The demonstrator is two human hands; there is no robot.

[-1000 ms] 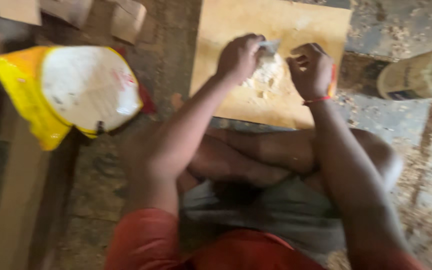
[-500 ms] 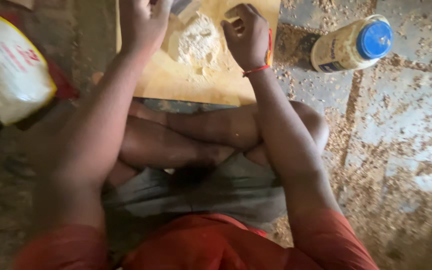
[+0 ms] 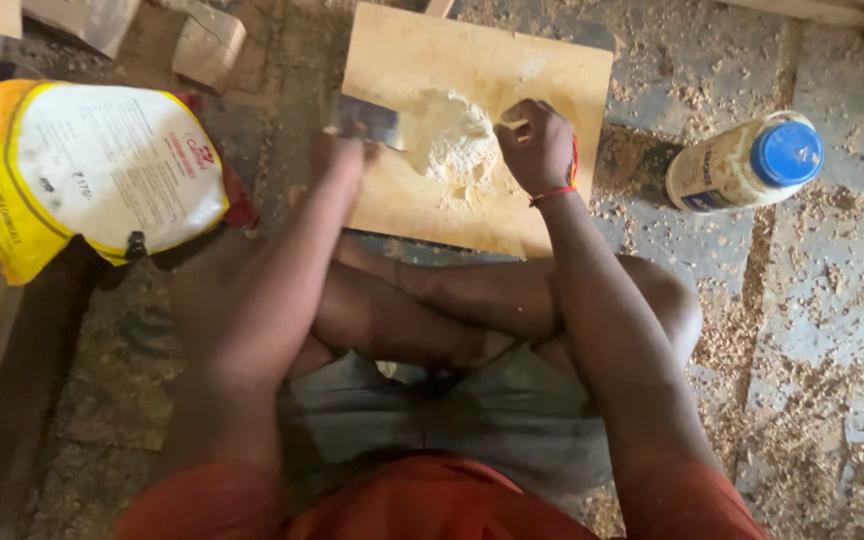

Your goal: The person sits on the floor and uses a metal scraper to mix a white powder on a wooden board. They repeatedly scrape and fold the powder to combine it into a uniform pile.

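I sit cross-legged on the floor with a square wooden board (image 3: 552, 80) in front of my legs. A pale, crumbly paste heap (image 3: 452, 145) lies near the board's middle. My left hand (image 3: 340, 160) grips a flat metal scraper (image 3: 370, 120) whose blade reaches the heap's left side. My right hand (image 3: 537, 145), with a red thread at the wrist, is closed on a thin wooden stick (image 3: 512, 125) touching the heap's right side.
A white bottle with a blue cap (image 3: 747, 162) lies on its side right of the board. A yellow and white sack (image 3: 82, 170) sits at the left. Wood blocks (image 3: 207, 45) lie at the top left. Sawdust covers the stone floor (image 3: 832, 330).
The view has shifted, so the board now sits more central. My left hand has drawn back to the heap's left side with the scraper; my right hand stays at the heap.
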